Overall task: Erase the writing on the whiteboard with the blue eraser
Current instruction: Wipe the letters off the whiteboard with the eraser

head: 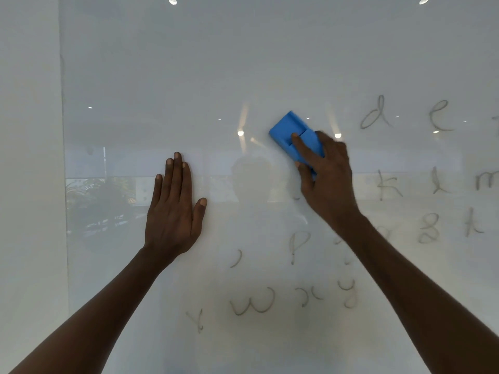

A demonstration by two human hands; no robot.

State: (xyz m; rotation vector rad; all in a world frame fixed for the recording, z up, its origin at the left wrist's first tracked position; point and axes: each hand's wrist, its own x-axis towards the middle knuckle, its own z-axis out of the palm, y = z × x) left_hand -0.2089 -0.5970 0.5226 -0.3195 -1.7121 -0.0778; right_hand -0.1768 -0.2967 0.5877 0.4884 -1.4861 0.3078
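Right hand (pixel 328 174) presses blue eraser (pixel 293 133), jutting up-left, on whiteboard (pixel 162 76).

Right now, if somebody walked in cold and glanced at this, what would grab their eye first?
The blue eraser stands out first, the one bright colour, pressed to the whiteboard just right of centre under the right hand. Next, the left hand lies flat on the board, fingers up, left of centre. Then the faint grey handwritten letters to the right and below, while the upper left looks wiped.
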